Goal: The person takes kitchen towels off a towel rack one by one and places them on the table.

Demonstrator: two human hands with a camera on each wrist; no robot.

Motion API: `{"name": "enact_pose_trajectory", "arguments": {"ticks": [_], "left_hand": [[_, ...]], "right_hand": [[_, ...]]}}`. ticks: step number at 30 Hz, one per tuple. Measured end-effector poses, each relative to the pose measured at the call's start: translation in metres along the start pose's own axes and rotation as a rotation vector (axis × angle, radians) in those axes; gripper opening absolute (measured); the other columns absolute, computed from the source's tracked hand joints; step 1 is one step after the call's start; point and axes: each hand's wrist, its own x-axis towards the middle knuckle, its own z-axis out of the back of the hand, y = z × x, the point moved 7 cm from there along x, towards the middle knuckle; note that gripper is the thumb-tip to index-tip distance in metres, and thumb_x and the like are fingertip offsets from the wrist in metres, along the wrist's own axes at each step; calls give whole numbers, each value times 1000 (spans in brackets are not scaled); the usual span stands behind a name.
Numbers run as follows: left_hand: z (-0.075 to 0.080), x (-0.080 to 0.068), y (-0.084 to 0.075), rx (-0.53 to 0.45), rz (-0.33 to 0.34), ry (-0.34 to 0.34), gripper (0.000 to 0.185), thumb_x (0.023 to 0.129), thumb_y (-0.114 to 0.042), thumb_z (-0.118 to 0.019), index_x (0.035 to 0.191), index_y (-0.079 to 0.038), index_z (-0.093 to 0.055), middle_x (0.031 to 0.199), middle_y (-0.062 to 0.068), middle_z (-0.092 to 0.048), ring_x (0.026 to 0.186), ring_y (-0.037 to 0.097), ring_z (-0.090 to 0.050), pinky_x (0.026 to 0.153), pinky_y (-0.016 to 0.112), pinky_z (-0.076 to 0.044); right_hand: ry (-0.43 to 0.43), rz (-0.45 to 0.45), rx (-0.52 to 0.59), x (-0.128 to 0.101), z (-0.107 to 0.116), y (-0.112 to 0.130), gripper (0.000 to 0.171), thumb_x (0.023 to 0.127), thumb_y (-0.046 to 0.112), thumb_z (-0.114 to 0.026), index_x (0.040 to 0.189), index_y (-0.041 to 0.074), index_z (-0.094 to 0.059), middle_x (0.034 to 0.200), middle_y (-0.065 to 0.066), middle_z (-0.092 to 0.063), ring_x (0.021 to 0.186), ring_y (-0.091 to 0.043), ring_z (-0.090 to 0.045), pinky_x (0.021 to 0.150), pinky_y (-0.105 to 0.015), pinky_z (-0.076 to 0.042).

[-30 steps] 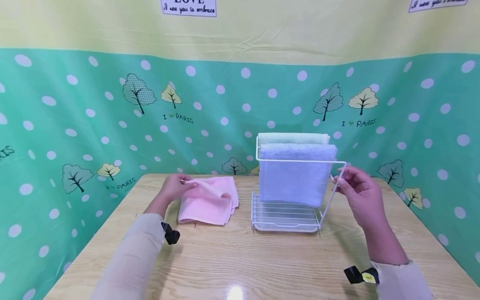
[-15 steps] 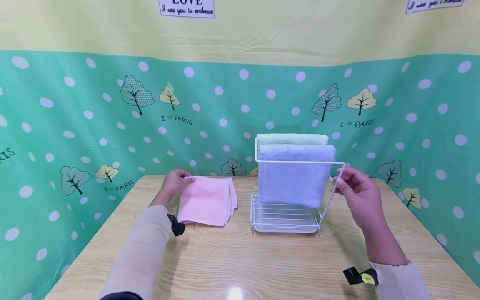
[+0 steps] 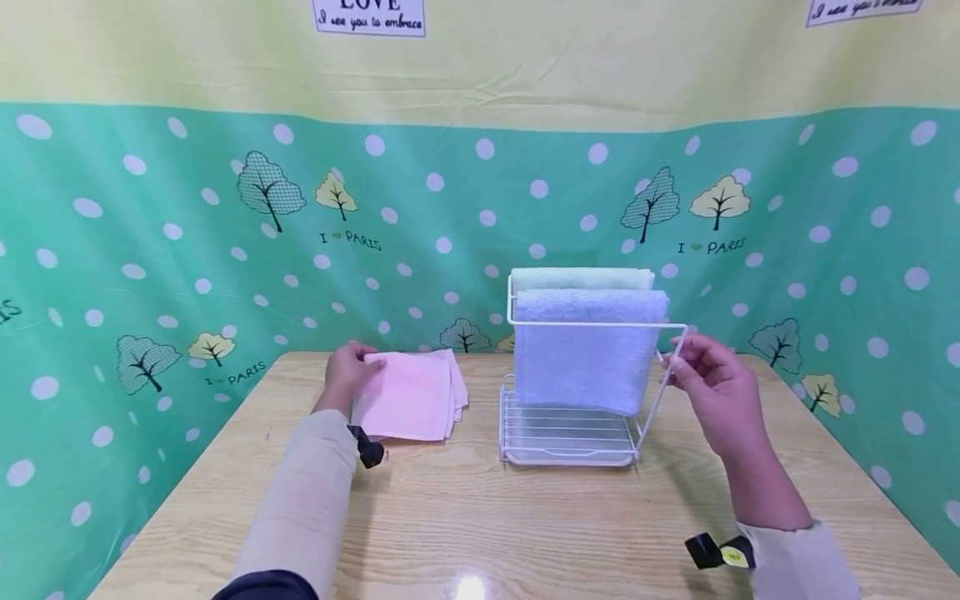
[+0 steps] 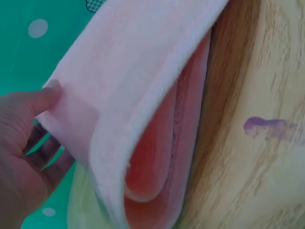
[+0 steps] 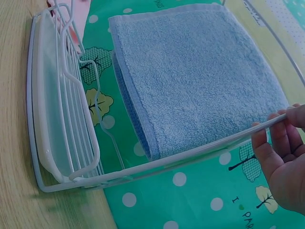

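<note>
A folded pink towel (image 3: pixel 408 395) lies on the wooden worktop (image 3: pixel 480 517), left of a white wire rack (image 3: pixel 573 433). Its far left corner is pinched by the left hand (image 3: pixel 347 372), thumb on top and fingers beneath, and in the left wrist view that edge is seen lifted off the wood, so that the folded layers hang open in a loop. The grip at the corner seems chosen so that the folds stay together while the cloth is raised.

The rack stands just beside the pink towel, with a bare strip of worktop between them. A blue towel (image 3: pixel 588 350) is draped over the middle bar, and a pale green towel (image 3: pixel 581 277) hangs over the bar behind it, close to the backdrop. The front bar (image 3: pixel 600 324) carries nothing. Below the towels a slatted tray (image 5: pixel 62 119) forms the base, presumably to catch drips.

The right end of the front bar is held by the right hand (image 3: pixel 712 387), its fingertips curled round the thin wire, as the right wrist view shows. The light frame is probably being steadied in this way, since a wire rack of this kind would tip or slide easily under a pull. The 2 hands are well apart, 1 on each side of the rack.
</note>
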Motion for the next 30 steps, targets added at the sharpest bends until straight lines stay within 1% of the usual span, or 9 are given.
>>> {"name": "enact_pose_trajectory", "arguments": {"ticks": [6,10,12,15,18,20,24,27,30], "left_hand": [[1,-3,18,-112,16,67,51,88,-7,-71,136,0,-53,132,24,-52,117,39,-51,98,45,-47],[7,-8,24,-111,12,124,55,87,-4,-72,138,0,-51,135,24,-49,117,41,-53,94,45,-50],[10,-11,22,-68,-25,159,52,85,-4,-73,134,1,-55,132,24,-51,115,41,-55,92,44,-51],[10,-17,13,23,-125,236,46,81,-5,-78,124,4,-62,124,25,-57,107,39,-59,85,43,-54],[4,-25,6,118,-196,324,47,76,-10,-84,118,2,-67,116,21,-61,99,34,-61,83,41,-54],[-1,-32,3,178,-227,382,52,73,-15,-86,118,1,-67,116,21,-62,99,34,-60,85,43,-52],[-12,-44,-1,267,-223,447,62,68,-22,-90,123,-5,-66,127,21,-59,113,39,-55,97,50,-45],[-20,-48,-1,293,-201,460,66,67,-24,-91,126,-10,-65,135,21,-54,125,43,-47,105,54,-37],[-29,-49,2,300,-206,469,67,67,-23,-91,128,-11,-64,139,21,-51,132,43,-40,109,55,-31]], "right_hand": [[-4,-2,-14,1,0,0,23,96,3,-59,119,-2,-61,99,-8,-60,88,-17,-59,75,-19,-55],[0,-13,-4,1,-1,-2,23,96,3,-59,119,0,-62,99,-8,-61,89,-16,-59,75,-21,-56],[-1,-17,-4,0,-1,-3,24,96,3,-59,119,0,-62,100,-8,-61,89,-17,-60,76,-21,-56],[-6,-19,-26,0,0,-3,24,96,3,-59,120,1,-62,101,-8,-61,90,-16,-60,76,-20,-55],[-10,-20,-39,0,1,-3,24,97,4,-59,120,1,-61,101,-8,-61,90,-15,-59,75,-19,-55],[-9,-19,-39,0,1,-4,24,97,4,-59,120,0,-61,101,-7,-61,90,-15,-59,75,-19,-55],[-4,-11,-15,0,1,-4,24,96,2,-59,120,-1,-60,99,-7,-61,89,-15,-59,76,-19,-55],[-2,-8,2,0,0,-3,23,96,1,-59,119,-2,-60,99,-7,-61,89,-16,-59,76,-20,-55],[-6,-6,2,0,0,-3,23,96,2,-59,119,-1,-61,98,-7,-62,88,-14,-59,75,-19,-55]]}}
